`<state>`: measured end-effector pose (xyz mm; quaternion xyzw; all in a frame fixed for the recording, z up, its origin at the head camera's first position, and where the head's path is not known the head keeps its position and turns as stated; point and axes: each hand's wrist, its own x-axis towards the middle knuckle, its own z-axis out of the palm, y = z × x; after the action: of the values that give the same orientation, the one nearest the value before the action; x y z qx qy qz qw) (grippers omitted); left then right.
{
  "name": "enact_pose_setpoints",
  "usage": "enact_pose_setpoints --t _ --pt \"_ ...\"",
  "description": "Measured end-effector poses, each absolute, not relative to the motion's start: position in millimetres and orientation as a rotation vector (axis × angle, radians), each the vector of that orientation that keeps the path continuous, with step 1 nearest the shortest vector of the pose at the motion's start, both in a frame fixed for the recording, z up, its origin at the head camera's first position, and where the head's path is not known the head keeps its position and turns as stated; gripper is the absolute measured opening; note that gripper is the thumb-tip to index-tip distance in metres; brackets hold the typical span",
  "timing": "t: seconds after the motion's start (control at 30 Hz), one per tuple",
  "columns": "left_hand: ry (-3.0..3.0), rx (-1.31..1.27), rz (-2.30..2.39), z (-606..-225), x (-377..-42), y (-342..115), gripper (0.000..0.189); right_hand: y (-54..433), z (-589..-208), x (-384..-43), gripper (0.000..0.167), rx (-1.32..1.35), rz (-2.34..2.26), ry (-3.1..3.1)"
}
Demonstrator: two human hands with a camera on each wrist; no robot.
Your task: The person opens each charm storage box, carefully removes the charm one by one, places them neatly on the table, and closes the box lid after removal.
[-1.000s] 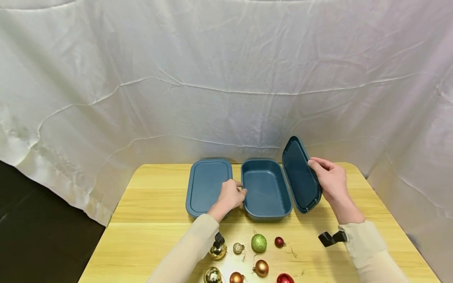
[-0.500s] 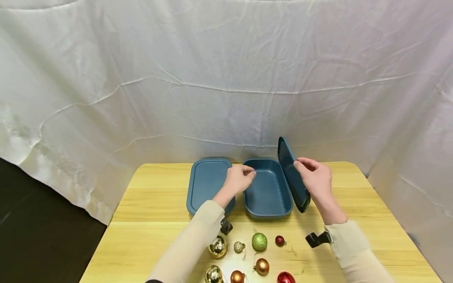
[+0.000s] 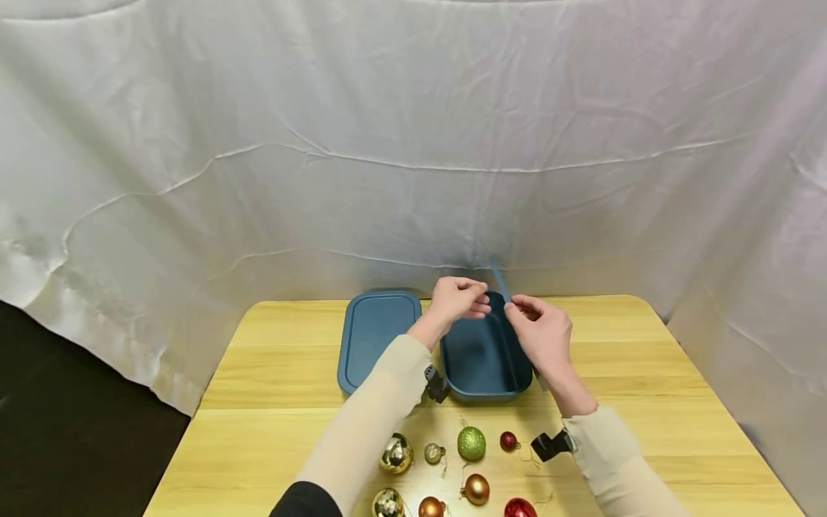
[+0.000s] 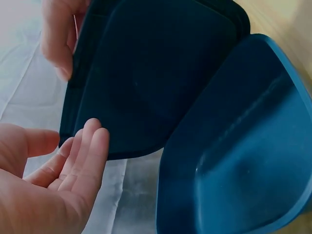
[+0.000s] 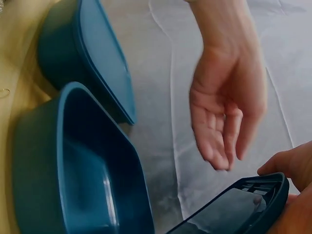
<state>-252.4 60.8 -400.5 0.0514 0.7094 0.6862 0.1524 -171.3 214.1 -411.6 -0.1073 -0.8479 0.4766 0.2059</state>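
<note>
My right hand point(image 3: 544, 334) pinches a dark blue lid point(image 3: 500, 276) by its upper edge. The lid stands nearly edge-on at the right side of an open blue box point(image 3: 487, 396). In the left wrist view, the lid's dark inner face point(image 4: 151, 78) meets the box's rim. Over the box's back part is my left hand point(image 3: 454, 300), its fingers loosely bent and holding nothing. It hovers near the lid's free edge; the right wrist view shows a gap between them. To the left sits a second blue box with its lid on point(image 3: 377, 341).
In front of the boxes lie several bauble ornaments: a green one point(image 3: 471, 444), a small dark red one point(image 3: 509, 441), gold ones point(image 3: 396, 454), copper ones point(image 3: 477, 489) and a red one point(image 3: 520, 508). A pale curtain point(image 3: 413, 215) hangs behind the wooden table point(image 3: 278, 366).
My right hand has moved left, swinging the lid from leaning right to nearly edge-on beside the box. From between the two boxes, my left hand has risen and moved right toward the lid.
</note>
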Motion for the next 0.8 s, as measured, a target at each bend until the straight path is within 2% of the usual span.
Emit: enact_pose_setpoints --t 0.5,0.67,0.8 --pt "1.947 0.036 2.029 -411 -253 53 0.032 184 -431 -168 0.023 -0.129 1.156 -2.394" --pt "1.925 0.024 2.049 -416 -256 48 0.031 196 -434 -169 0.025 -0.146 1.195 -2.389" --pt "1.897 0.024 2.062 -422 -260 46 0.032 225 -439 -177 0.027 -0.218 1.192 -2.413"
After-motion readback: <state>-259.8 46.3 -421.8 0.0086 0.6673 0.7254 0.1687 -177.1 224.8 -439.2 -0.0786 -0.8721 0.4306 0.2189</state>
